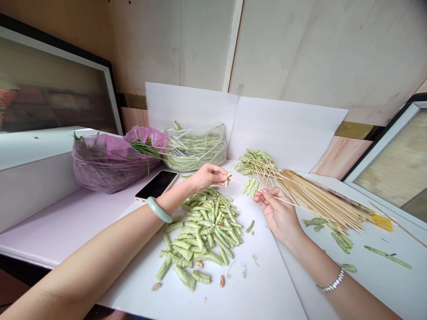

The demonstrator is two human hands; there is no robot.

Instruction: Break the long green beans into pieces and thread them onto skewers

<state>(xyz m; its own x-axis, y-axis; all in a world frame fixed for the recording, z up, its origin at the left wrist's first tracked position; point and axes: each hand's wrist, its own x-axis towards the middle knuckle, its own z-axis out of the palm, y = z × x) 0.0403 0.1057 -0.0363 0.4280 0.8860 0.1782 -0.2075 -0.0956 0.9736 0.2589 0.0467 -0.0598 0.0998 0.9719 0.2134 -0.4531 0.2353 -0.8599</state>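
Note:
My left hand (209,177) pinches a short piece of green bean (228,178) at the tip of a thin wooden skewer (237,181). In my right hand (276,209) the same skewer is gripped between thumb and fingers, its blunt end reaching out to the right. Several cut bean pieces (251,187) sit side by side on the skewer, just left of my right fingers. Below both hands a heap of cut green beans (208,226) lies on the white tabletop (253,293). Whether the skewer has gone through the pinched piece I cannot tell.
Filled bean skewers (256,161) are stacked at the back, beside a bundle of bare skewers (320,198). A phone (156,185), a purple bag (106,162) and a clear bag of long beans (196,149) stand left. Loose bean scraps (340,240) lie at right.

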